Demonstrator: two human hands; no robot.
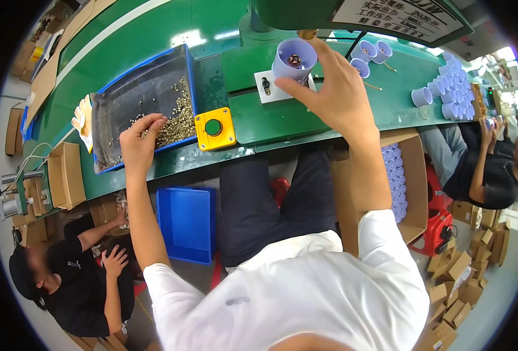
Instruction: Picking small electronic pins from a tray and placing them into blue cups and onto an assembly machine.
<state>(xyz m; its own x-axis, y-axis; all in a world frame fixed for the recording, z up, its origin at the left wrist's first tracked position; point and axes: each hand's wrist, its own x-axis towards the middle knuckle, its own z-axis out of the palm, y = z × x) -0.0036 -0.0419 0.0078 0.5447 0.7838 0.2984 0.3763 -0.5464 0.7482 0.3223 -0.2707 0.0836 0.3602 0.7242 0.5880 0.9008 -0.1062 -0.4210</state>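
You were in factory workshop: green workbench (133, 29) ran across upper frame, machine head (306, 13) at top, yellow button box (226, 130) left of centre, tray (127, 88) of metal pieces (181, 120) upper left, massed lilac cups (453, 89) upper right, cartons (460, 272) heaped lower right, co-worker (75, 286) lower left.

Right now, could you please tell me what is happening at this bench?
A person's right hand holds a lavender cup, with small metallic bits inside, at a metal plate. The left hand is pinched beside a heap of brass-coloured pieces in a blue-rimmed tray; whether it holds one is hard to tell. More cups stand farther right.
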